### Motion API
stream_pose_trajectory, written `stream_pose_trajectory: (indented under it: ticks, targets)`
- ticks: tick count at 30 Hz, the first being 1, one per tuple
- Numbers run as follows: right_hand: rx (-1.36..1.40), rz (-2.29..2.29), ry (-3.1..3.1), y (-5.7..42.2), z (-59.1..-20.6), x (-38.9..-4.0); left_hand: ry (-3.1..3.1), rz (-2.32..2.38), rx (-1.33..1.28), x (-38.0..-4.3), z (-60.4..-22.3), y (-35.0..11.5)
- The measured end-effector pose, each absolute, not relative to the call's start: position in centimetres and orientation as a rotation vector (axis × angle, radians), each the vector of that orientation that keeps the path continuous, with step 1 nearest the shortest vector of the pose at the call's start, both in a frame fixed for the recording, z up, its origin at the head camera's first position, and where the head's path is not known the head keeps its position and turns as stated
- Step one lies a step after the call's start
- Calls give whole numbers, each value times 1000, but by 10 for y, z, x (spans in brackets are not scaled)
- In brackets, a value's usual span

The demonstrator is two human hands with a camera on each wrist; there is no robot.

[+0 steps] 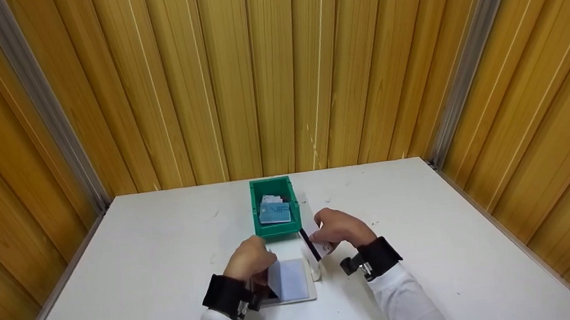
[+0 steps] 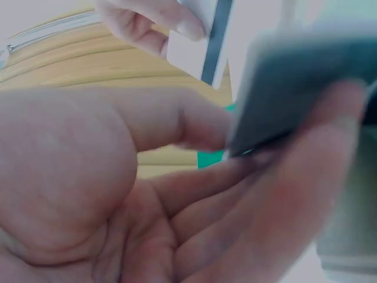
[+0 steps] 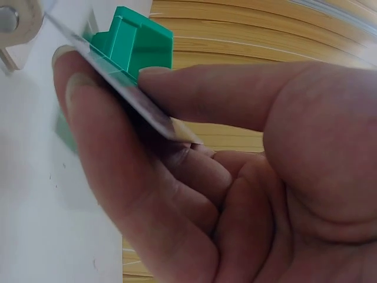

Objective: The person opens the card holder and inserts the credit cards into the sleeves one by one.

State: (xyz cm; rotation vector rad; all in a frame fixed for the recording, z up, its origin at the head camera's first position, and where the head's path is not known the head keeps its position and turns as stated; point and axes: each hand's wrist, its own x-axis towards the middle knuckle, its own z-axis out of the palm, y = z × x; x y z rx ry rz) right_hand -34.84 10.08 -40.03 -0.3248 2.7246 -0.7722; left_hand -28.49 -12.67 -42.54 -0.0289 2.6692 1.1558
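Note:
An open card holder [image 1: 293,280] with clear sleeve pages and a cream cover lies on the table. My left hand [image 1: 248,258] pinches its raised pages at the left; up close in the left wrist view, a dark, blurred sleeve page [image 2: 288,88] sits between thumb and fingers. To the right, my right hand [image 1: 342,227] pinches a white card [image 1: 324,249] with a black stripe between thumb and fingers. That card is tilted above the holder's snap tab [image 1: 315,271], apart from the pages. The right wrist view shows the card [image 3: 132,97] nearly edge-on.
Behind the hands stands a green bin [image 1: 278,229] with a blue card [image 1: 275,213] and several other cards inside. The white table [image 1: 160,261] meets wood-patterned panels [image 1: 268,80] at the back and sides.

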Motion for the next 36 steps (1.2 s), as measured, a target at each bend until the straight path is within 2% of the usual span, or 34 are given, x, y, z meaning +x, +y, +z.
stream_pose_trajectory:
  ticks: [7, 14, 22, 28, 36]
  targets:
    - [-369, -1062, 2605, 91, -397, -349, 2704, 1310, -122, -275, -443, -157]
    - [-374, -1165, 2546, 78, -398, -346, 2515, 1453, -145, -276, -471, -182]
    - [-468, -1016, 2526, 67, -418, -339, 2255, 1570, -52, -282, -490, -205]
    - [-525, -918, 2528, 66, -425, -336, 2215, 1628, 42, -284, -496, -206]
    - [-501, -785, 2528, 65, -434, -337, 2215, 1623, 28, -285, -497, -204]
